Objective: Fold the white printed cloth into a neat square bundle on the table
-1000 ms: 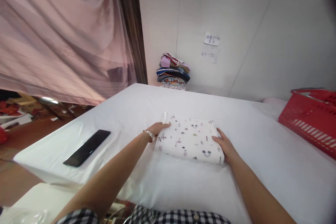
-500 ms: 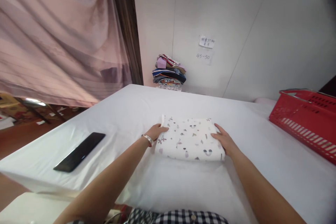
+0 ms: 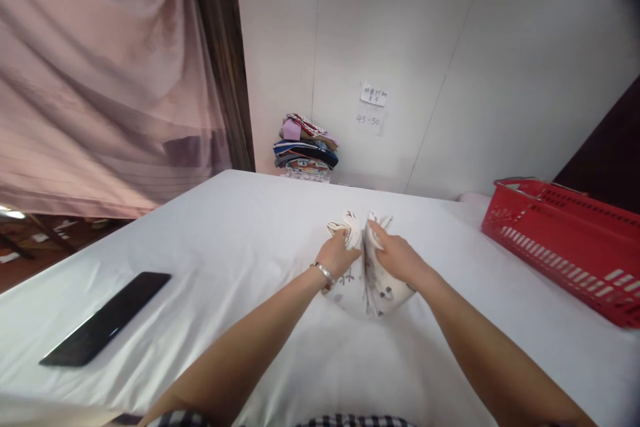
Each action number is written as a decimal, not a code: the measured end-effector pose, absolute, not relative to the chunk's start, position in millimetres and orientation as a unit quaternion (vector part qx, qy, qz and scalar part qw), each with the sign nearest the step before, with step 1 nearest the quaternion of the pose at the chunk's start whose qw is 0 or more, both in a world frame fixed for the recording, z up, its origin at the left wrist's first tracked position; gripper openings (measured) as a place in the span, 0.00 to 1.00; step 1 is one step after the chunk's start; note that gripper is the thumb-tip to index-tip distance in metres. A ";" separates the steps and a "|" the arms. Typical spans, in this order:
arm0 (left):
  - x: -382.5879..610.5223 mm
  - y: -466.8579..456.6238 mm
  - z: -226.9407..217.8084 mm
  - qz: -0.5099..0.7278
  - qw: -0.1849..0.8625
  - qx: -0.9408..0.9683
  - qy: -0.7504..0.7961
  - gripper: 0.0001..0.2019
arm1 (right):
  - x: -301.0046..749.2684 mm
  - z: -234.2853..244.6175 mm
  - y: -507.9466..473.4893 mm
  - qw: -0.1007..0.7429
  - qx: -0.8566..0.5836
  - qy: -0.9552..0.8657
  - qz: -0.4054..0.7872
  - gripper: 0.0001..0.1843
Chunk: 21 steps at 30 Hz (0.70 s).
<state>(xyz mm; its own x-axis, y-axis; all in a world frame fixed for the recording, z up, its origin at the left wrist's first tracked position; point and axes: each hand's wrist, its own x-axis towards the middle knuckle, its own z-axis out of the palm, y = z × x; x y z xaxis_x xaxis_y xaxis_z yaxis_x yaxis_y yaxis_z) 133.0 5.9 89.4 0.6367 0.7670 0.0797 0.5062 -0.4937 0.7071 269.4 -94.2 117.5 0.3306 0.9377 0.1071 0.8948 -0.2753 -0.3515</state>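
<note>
A white printed cloth (image 3: 350, 290) in layered folds is gathered between my hands over the middle of the white-covered table. It is bent inward along a central crease, with its two halves side by side. My left hand (image 3: 340, 253), with a silver bracelet at the wrist, grips the left half, thumb on the near face. On the other half, my right hand (image 3: 400, 257) is closed with its thumb toward the top edge. Fingers behind the cloth are hidden.
A black flat slab (image 3: 107, 320) lies on the white table cover (image 3: 250, 213) at left. On the right stands a red plastic basket (image 3: 560, 227). Folded fabrics (image 3: 306, 150) are stacked at the back against the wall. A pink curtain (image 3: 100, 80) hangs at left.
The cloth was spread flat between my hands; now it is folded inward at its middle. Both hands have come close together. The camera view has shifted slightly to the right.
</note>
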 end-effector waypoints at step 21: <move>93.1 25.7 75.7 0.330 0.715 0.521 0.329 0.25 | 320.9 124.8 -97.8 0.454 -0.705 -0.442 0.319 0.43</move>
<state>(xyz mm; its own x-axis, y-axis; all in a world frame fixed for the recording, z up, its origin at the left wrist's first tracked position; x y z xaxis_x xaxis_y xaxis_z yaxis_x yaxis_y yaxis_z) 93.1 25.7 75.7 0.5649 0.8153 -0.1269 -0.1286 0.2390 0.9625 320.9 -97.8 124.8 0.4064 0.9123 -0.0496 0.3334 -0.1987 -0.9216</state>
